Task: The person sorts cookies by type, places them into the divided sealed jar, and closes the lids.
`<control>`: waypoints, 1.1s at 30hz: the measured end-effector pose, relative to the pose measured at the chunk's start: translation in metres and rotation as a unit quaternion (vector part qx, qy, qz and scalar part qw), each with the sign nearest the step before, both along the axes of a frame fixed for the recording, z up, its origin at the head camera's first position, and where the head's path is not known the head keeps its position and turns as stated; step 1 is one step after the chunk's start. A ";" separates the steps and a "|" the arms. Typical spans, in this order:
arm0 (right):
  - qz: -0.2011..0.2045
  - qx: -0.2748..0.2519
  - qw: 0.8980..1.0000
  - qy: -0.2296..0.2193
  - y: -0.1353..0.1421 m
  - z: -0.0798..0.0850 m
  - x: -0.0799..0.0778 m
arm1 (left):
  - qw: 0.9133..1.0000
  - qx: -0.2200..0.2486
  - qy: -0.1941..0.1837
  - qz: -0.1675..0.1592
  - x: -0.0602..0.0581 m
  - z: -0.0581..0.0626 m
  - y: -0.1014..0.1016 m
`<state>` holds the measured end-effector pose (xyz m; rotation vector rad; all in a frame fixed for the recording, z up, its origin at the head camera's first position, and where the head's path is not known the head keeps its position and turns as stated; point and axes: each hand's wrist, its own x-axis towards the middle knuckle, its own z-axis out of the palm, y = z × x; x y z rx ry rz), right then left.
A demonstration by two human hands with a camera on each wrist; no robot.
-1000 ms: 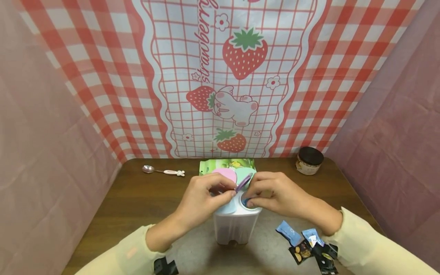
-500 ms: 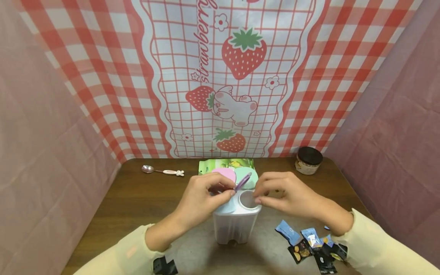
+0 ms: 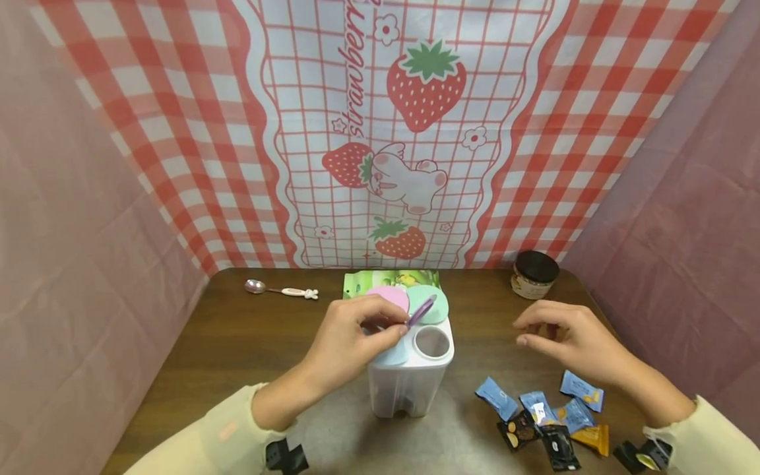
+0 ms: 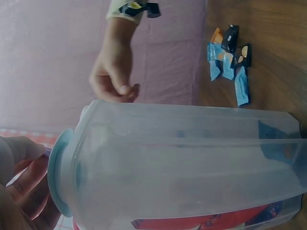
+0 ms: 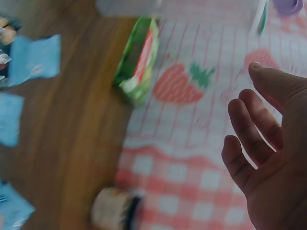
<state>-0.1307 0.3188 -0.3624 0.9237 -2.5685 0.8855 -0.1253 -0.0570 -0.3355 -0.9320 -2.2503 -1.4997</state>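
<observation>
A clear storage box [image 3: 406, 389] with a white top and round coloured lids stands in the middle of the table. My left hand [image 3: 353, 333] pinches the raised purple lid [image 3: 421, 311] between thumb and fingers. Next to that lid, the front right round opening [image 3: 432, 343] is uncovered. Through the clear wall, the left wrist view shows a blue packet [image 4: 276, 141] low inside and red packaging [image 4: 206, 222] along another side. My right hand [image 3: 572, 336] is in the air to the right of the box, fingers loosely bent and holding nothing.
Several small blue, black and orange packets [image 3: 558, 445] lie at the front right. Behind the box is a green bag [image 3: 356, 284]. A spoon [image 3: 285, 291] lies at the back left, and a black-lidded jar [image 3: 534, 276] stands at the back right. Fabric walls surround the table.
My right hand has come out of the round opening and moved right, towards the packets. A blue thing in its fingers earlier is gone from them. My left hand keeps holding the purple lid.
</observation>
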 end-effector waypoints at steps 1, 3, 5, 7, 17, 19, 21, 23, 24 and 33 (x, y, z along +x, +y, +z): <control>-0.016 -0.003 1.000 -0.006 0.007 -0.005 0.002 | 1.000 0.001 0.000 -0.001 0.000 0.000 0.000; -0.043 -0.007 0.999 -0.022 0.022 -0.016 0.006 | 1.000 0.002 0.000 -0.003 -0.001 0.000 0.001; -0.066 -0.010 0.997 -0.046 0.036 -0.026 0.010 | 1.000 0.002 -0.001 -0.005 -0.001 0.000 0.001; -0.087 -0.011 0.994 -0.068 0.050 -0.035 0.014 | 1.000 0.002 -0.003 -0.005 -0.001 0.001 0.002; -0.153 0.008 0.974 -0.166 0.106 -0.078 0.027 | 1.000 0.002 -0.002 -0.005 0.001 0.001 0.003; -0.164 0.015 0.973 -0.164 0.115 -0.087 0.027 | 1.000 0.003 -0.002 -0.005 0.001 0.001 0.002; -0.178 0.020 0.970 -0.164 0.122 -0.095 0.026 | 1.000 0.005 -0.002 -0.005 0.001 0.000 0.002; -0.192 0.030 0.966 -0.169 0.129 -0.103 0.025 | 1.000 0.006 -0.001 -0.004 0.001 0.000 0.002; -0.197 0.035 0.964 -0.175 0.132 -0.107 0.025 | 1.000 0.007 -0.002 -0.004 0.001 0.000 0.002; -0.217 0.060 0.955 -0.191 0.148 -0.139 0.022 | 1.000 0.005 -0.004 -0.002 0.000 0.000 0.001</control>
